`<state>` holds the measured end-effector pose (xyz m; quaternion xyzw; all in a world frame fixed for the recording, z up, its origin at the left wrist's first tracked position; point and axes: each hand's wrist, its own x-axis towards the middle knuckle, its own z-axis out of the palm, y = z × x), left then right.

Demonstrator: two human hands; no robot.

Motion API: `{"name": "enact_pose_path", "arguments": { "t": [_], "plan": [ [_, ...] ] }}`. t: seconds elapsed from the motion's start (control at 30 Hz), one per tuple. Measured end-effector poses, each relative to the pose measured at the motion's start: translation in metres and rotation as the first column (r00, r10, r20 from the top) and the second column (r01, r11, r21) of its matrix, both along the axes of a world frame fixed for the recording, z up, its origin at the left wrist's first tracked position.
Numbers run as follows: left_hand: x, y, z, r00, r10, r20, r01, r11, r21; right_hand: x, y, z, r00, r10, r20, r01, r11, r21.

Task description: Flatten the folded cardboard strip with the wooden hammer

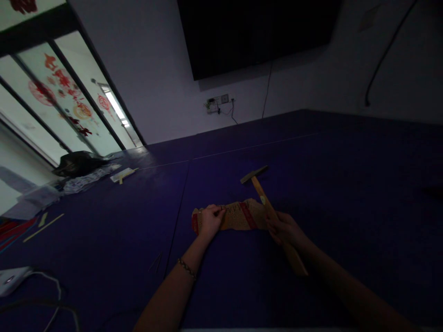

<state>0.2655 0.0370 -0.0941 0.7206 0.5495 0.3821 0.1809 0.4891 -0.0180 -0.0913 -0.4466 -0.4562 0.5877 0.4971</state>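
My right hand (285, 230) is wrapped round the wooden handle of a hammer (263, 199). The hammer's narrow metal head is raised, pointing away from me, beyond a torn strip of brown cardboard (237, 216) with red bands. My left hand (210, 220) rests on the left part of that strip, thumb and fingertips pinched together. Whatever is between those fingertips is too small to make out. Along the strip's upper side runs a row of several thin dark marks that look like nails. The strip lies on a dark blue-purple surface (221, 276).
Two thin dark rods (155, 263) lie left of my forearm. Farther left are a white device with a cable (15, 280), yellow strips (43, 227), a white block (122, 174) and a black bag (79, 162). A wall with sockets (219, 102) and a dark screen (259, 37) stands behind.
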Motion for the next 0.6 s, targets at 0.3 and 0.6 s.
{"name": "enact_pose_path", "arguments": {
  "t": [0.3,0.6],
  "plan": [
    [-0.0021,0.0021,-0.0032,1.0,-0.018,-0.006,0.017,1.0,-0.012,-0.0014,-0.0018,0.0029,1.0,-0.005,0.008,0.005,1.0,-0.007],
    [-0.0034,0.0031,-0.0021,0.998,-0.067,-0.015,0.067,0.997,-0.028,-0.0019,-0.0025,0.0048,0.998,-0.013,0.063,0.013,1.0,-0.003]
  ]
}}
